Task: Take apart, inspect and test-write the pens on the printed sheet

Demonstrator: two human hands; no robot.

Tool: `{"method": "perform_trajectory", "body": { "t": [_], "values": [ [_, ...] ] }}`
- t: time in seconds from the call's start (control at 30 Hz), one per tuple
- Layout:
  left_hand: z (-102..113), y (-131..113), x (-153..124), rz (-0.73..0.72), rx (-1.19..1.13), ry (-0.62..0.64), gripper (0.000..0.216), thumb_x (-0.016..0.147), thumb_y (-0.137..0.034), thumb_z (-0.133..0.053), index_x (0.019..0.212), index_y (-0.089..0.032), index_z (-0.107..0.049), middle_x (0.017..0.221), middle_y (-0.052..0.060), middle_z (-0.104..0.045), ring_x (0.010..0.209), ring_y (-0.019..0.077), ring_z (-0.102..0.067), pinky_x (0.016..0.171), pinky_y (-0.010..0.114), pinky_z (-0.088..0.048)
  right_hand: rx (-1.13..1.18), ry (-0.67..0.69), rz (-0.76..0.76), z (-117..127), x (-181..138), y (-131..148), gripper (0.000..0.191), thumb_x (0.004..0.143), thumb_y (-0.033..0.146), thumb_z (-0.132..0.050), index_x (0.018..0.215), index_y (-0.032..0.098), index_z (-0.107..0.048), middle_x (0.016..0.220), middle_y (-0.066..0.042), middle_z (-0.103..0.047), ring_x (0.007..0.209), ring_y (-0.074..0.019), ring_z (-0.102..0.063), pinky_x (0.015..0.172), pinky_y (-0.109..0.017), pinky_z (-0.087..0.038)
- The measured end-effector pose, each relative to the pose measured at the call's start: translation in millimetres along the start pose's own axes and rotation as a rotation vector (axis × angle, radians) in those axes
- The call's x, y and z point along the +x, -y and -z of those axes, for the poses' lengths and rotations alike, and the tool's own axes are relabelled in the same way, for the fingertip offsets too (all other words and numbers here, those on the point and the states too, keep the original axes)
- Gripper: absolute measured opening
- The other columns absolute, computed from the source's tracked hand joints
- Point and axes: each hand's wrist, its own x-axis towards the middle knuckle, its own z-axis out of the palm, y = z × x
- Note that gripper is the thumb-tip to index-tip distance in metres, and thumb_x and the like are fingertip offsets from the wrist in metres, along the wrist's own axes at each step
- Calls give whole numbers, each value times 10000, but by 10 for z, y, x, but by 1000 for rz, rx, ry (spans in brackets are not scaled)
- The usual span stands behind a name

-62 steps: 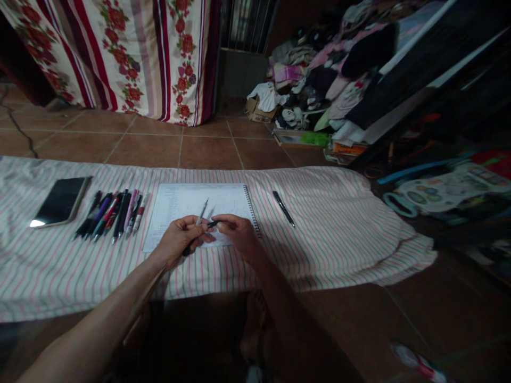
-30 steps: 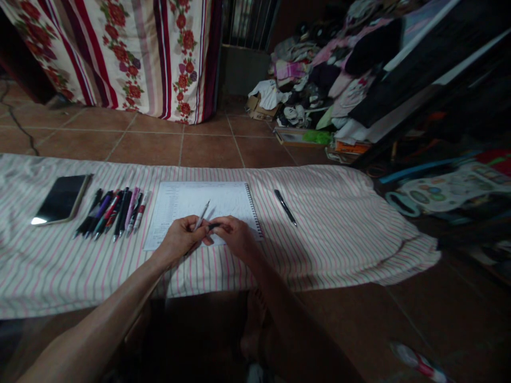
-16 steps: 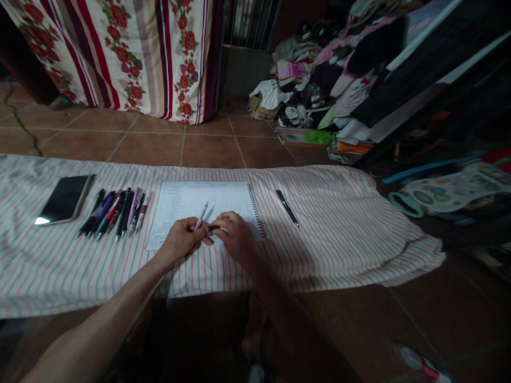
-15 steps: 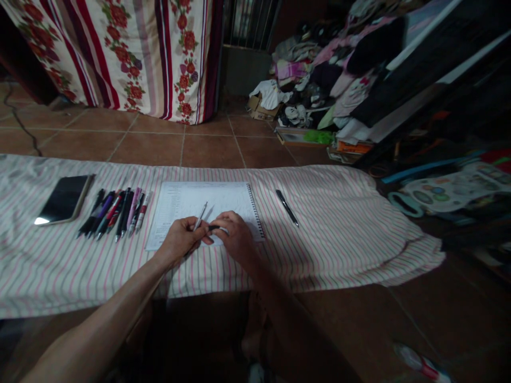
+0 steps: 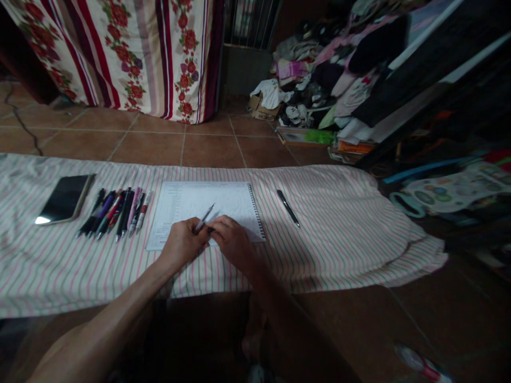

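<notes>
My left hand (image 5: 182,244) is closed round a slim pen (image 5: 205,217) whose tip points up and away over a spiral notepad (image 5: 207,205). My right hand (image 5: 230,242) is closed in a pinch against the same pen, fingertips meeting the left hand's. Both hands rest over the notepad's near edge on a pink-striped cloth (image 5: 339,229). A row of several pens (image 5: 115,211) lies left of the notepad. A single black pen (image 5: 288,207) lies to its right.
A dark phone (image 5: 64,198) lies at the far left of the cloth. Tiled floor (image 5: 207,146) runs beyond, with a flowered curtain (image 5: 131,53) at the back and a heap of clothes (image 5: 319,80) and clutter at the right.
The dark pen part seen between my fingers earlier is now hidden by my right hand, which has closed in against the left. The pen tip has tilted a little to the right.
</notes>
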Motion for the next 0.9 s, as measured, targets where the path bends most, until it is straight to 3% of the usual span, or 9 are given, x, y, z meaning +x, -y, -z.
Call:
{"method": "perform_trajectory", "body": {
  "t": [0.13,0.27,0.37,0.5,0.57,0.63,0.77,0.9],
  "values": [
    [13,-103,-28,-121,333,-101,148,758,-263,-476,654,-185,-546,558,6,-575,545,138,-531,528,237,-323,-20,-16,1,-16,5,13,219,848,162,-444,982,183,-616,967,-65,-609,923,-170,-550,835,-304,-437],
    [5,-142,-28,-120,399,-155,154,746,-277,-488,620,-191,-512,532,-11,-526,523,125,-490,516,235,-295,-20,-33,-1,-37,9,36,234,831,142,-425,991,176,-592,983,-73,-606,931,-179,-552,833,-304,-436],
    [-12,-117,-7,-56,262,-166,189,735,-312,-504,589,-192,-494,481,-30,-496,480,112,-473,492,225,-300,10,-33,-10,-43,11,54,239,825,132,-401,988,174,-571,978,-80,-604,939,-183,-547,825,-315,-438],
    [-15,-53,57,38,-143,-19,223,742,-386,-526,676,-173,-540,483,-23,-538,451,110,-495,469,216,-347,32,-56,-50,-28,14,47,218,834,173,-409,983,172,-568,931,-84,-614,898,-191,-565,789,-316,-445],
    [4,-14,93,70,-220,39,274,755,-432,-517,752,-162,-561,518,-7,-567,458,116,-503,461,220,-359,71,-105,-103,-24,21,22,222,820,183,-432,989,174,-575,920,-80,-629,851,-183,-585,765,-303,-453],
    [31,23,117,49,-98,17,293,788,-434,-473,788,-158,-573,567,12,-580,507,134,-526,491,240,-385,153,-176,-196,-32,34,-21,240,800,193,-460,1008,189,-578,896,-63,-645,794,-167,-605,729,-285,-468],
    [73,73,114,-134,417,-215,288,831,-328,-407,910,-147,-617,857,85,-581,744,184,-569,658,304,-447,403,-268,-393,-59,78,-126,255,783,251,-492,1018,206,-582,788,-26,-657,695,-144,-629,633,-262,-496],
    [56,89,116,-221,714,-346,301,827,-294,-422,991,-156,-634,1073,140,-506,910,241,-537,719,340,-464,610,-291,-528,-46,116,-184,263,742,300,-540,964,176,-606,676,-12,-640,584,-130,-614,512,-236,-488]
  ]
}}
